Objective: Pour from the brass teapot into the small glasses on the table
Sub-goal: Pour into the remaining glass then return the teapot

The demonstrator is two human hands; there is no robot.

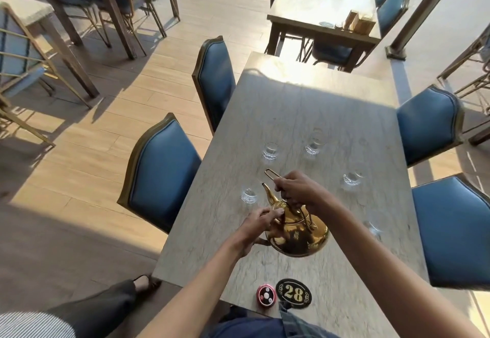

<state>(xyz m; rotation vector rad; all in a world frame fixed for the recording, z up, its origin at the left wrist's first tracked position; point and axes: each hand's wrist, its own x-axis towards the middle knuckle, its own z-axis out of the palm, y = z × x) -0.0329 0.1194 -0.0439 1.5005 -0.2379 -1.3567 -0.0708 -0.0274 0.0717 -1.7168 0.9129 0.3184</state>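
Observation:
The brass teapot (pixel 299 234) hangs tilted above the grey table (pixel 305 115), its spout pointing up and left toward a small glass (pixel 248 195). My right hand (pixel 299 189) grips the wire handle over the pot. My left hand (pixel 261 225) holds the pot's left side near the lid. More small clear glasses stand around: far left (pixel 270 150), far middle (pixel 313 145), right (pixel 352 178) and near right (pixel 373 227). I cannot tell whether liquid is flowing.
A round black sign reading 28 (pixel 293 292) and a red call button (pixel 266 294) lie at the table's near edge. Blue padded chairs (pixel 161 176) flank both sides. Other tables (pixel 323 1) stand beyond. A seated person's leg (pixel 100 308) is at lower left.

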